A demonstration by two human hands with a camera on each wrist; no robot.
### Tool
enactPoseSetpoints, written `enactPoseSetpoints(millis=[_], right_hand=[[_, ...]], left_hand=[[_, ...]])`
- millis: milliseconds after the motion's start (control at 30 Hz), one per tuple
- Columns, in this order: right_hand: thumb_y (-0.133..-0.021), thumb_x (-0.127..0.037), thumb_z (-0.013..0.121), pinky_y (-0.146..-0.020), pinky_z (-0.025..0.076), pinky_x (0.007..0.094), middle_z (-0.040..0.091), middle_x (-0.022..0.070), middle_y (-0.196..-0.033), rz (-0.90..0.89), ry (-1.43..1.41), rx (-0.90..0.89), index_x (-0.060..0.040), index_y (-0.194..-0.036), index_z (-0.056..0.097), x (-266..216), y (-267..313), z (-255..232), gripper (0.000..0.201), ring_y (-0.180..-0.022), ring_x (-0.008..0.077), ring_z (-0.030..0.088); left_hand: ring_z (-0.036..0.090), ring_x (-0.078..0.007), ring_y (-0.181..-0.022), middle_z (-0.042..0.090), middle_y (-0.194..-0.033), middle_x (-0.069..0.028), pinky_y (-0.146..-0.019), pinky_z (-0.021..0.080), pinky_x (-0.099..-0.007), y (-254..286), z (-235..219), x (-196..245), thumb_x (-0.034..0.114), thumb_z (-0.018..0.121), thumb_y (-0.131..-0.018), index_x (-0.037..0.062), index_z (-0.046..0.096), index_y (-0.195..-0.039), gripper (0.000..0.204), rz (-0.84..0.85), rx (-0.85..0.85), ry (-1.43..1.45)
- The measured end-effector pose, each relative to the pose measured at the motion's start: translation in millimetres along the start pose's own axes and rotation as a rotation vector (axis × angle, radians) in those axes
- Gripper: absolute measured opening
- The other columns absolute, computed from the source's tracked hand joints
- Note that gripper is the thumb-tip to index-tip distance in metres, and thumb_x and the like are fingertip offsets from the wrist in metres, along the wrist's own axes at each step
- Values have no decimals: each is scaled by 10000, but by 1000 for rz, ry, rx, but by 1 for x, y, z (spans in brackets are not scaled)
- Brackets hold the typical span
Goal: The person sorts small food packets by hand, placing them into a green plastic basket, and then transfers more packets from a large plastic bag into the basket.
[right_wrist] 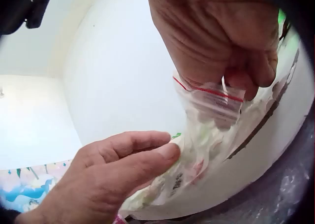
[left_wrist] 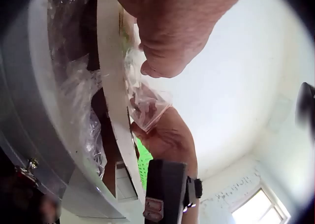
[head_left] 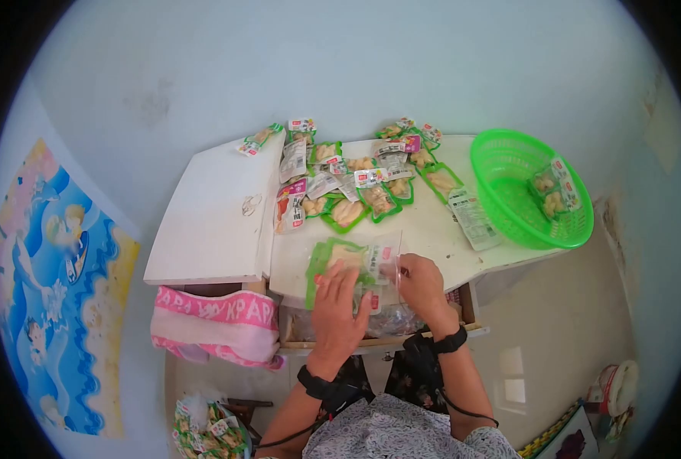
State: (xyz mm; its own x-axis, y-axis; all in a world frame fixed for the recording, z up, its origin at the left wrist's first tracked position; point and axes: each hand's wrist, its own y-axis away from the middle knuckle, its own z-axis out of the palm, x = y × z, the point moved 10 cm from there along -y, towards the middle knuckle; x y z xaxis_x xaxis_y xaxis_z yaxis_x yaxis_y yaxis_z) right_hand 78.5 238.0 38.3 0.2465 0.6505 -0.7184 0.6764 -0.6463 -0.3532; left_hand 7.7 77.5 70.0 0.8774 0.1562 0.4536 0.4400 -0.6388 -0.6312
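Observation:
On the white table (head_left: 203, 214) near its front edge lies a clear zip bag (right_wrist: 211, 106) with a red line along its mouth. Green-edged snack packets (head_left: 317, 264) show in it. My right hand (head_left: 425, 287) pinches the bag at its mouth, fingers curled in. My left hand (head_left: 339, 314) lies over the packets at the bag's other end, its fingers fairly straight and touching the plastic. In the right wrist view the left thumb and fingers are extended beside the bag.
Several loose snack packets (head_left: 348, 214) lie along the back of the table. A green plastic basket (head_left: 501, 206) at the right holds packets. Below the front edge, an open drawer (head_left: 470, 306) contains crumpled clear plastic. A pink and white towel (head_left: 214, 325) hangs at left.

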Motion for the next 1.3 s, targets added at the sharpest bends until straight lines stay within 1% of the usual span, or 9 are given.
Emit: enactPoseSetpoints(millis=[133, 300, 400, 500, 600, 667, 967, 1067, 1300], right_hand=[[-897, -287, 732, -630, 494, 492, 663, 203, -779, -7, 24, 21, -38, -799, 683, -4, -9, 13, 272, -731, 425, 647], [-901, -294, 747, -612, 488, 474, 645, 178, -742, -50, 24, 118, -43, -781, 664, -6, -12, 19, 291, -715, 411, 646], [-907, -201, 739, -595, 482, 440, 623, 172, -725, -49, 80, 139, -33, -768, 634, -9, -6, 10, 243, -674, 401, 619], [-948, -157, 728, -560, 441, 331, 579, 95, -656, -98, -123, 268, -13, -822, 670, 5, 4, -3, 200, -581, 215, 555], [-991, -111, 670, -594, 432, 274, 594, 25, -714, 114, -469, 316, 7, -854, 661, 26, 8, -13, 181, -638, 106, 529], [-1008, -122, 658, -622, 438, 255, 605, 5, -747, 142, -592, 345, 15, -867, 659, 33, 9, -14, 196, -676, 78, 534], [-1009, -128, 667, -614, 425, 222, 615, -6, -752, 94, -590, 353, 15, -891, 675, 36, 11, -12, 186, -672, 44, 523], [-1009, -132, 670, -590, 409, 220, 602, -17, -725, 79, -574, 380, 11, -884, 676, 32, 12, -18, 190, -645, 40, 504], [-1004, -133, 680, -564, 384, 232, 576, -18, -694, 49, -567, 420, 4, -854, 671, 29, 13, -22, 203, -620, 40, 467]], left_hand=[[538, -363, -1346, 608, -1376, -206, -1101, 446, -445, 2, 10, -7, 74, 755, -839, 8, 602, -1356, 543, 1, -21, 32], [566, -362, -1308, 632, -1347, -193, -1073, 471, -427, 0, 13, -9, 50, 752, -841, 19, 634, -1326, 501, 50, -73, 80], [593, -371, -1253, 649, -1306, -191, -1047, 485, -433, -9, 4, -15, 44, 742, -847, 27, 650, -1296, 459, 25, -25, 176], [609, -383, -1191, 659, -1240, -189, -1006, 489, -454, -31, -11, -30, 65, 715, -868, 26, 648, -1248, 388, 0, 35, 197], [613, -394, -1132, 663, -1162, -192, -965, 491, -471, -65, -15, -44, 100, 693, -887, 25, 647, -1197, 321, 18, 15, 40], [614, -397, -1058, 661, -1082, -195, -924, 494, -478, -88, -5, -57, 136, 683, -901, 17, 650, -1141, 270, 33, -4, -36], [582, -386, -1139, 670, -1111, -200, -916, 497, -503, -138, 85, -92, 460, 786, -783, 10, 682, -1064, 541, 45, -402, -370], [626, -398, -1086, 702, -1099, -199, -919, 519, -483, -149, 101, -112, 551, 820, -716, 0, 685, -1146, 712, -23, -545, -422], [672, -438, -883, 701, -903, -227, -802, 544, -528, -154, 107, -100, 300, 747, -743, 13, 655, -1068, 443, 73, -609, -514]])
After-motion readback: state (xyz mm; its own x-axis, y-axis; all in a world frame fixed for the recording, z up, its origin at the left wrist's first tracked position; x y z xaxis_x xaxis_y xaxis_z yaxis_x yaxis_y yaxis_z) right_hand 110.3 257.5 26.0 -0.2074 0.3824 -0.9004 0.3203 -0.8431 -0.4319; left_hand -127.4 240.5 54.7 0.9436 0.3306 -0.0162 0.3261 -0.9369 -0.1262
